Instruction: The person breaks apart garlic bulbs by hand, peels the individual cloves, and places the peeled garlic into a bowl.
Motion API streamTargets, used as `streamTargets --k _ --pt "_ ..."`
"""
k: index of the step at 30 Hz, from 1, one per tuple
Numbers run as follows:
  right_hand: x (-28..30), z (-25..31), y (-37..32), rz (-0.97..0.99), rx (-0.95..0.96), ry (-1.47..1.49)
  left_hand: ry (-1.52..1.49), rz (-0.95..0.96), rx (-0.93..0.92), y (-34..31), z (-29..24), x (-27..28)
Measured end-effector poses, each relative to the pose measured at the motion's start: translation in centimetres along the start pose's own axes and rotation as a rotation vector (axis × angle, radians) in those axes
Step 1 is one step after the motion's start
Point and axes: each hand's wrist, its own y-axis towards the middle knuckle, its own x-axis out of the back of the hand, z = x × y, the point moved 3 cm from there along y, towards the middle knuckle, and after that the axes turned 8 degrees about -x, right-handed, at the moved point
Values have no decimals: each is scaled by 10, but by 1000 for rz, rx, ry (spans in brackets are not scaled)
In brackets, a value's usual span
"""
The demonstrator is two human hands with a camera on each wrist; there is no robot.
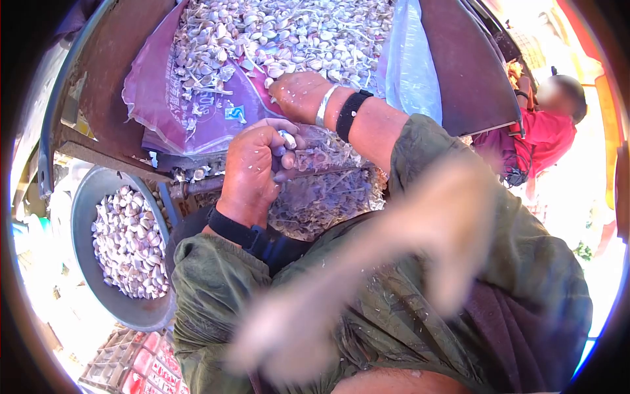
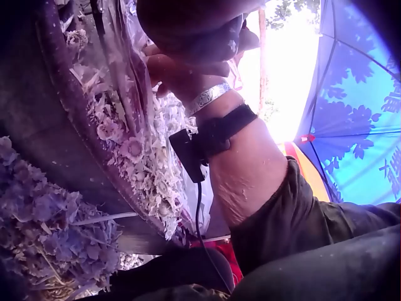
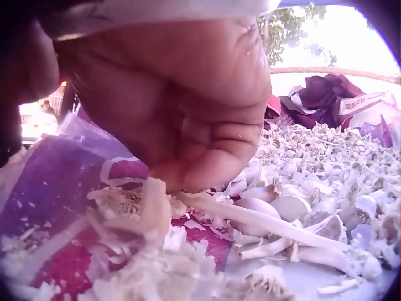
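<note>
1. Holding a garlic clove, the left grip has its thumb and fingers curled round it, in front of the desk's near edge. Clove surface: whitish, smooth, partly covered by fingers.
2. Right grip: fingers curled down at the near edge of the garlic pile, beside a pale dry stalk. Whether it grips the stalk cannot be told.
3. Loose skins: papery, purplish-grey, heaped below the desk edge.
4. Basin: grey, round, left of the legs; contains separated cloves, plump, white with purple-pink tints.
5. Printed sack: purple-red, spread on the desk under the pile.
6. Pile: cream-white and faintly purple cloves, mixed with thin stalks, root discs and flaky skin; clear plastic sheet along its right side.
7. Person in red: beyond the desk, at right.
</note>
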Motion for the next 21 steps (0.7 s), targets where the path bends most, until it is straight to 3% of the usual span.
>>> streamTargets --k 5,8,12,13,16,17,20,21 --pt "4 -7 -1 30 -158 126 78 -35 38 2 0 2" --pt "15 -21 -7 62 -304 389 70 -113 130 3 3 -3" --pt "15 -24 -31 61 -289 981 -23 -154 210 3 7 -7" --pt "32 -12 -44 166 -235 1089 -52 -148 204 4 8 -8" --pt "42 -9 -53 166 -186 1028 -104 -122 186 8 12 -6" --pt "37 -17 -49 71 -215 1010 -99 -110 174 10 14 -1" --pt "4 -45 -19 -364 32 441 -135 -48 174 14 19 10" --pt "3 -44 -12 -343 75 378 -157 -24 177 14 19 11"
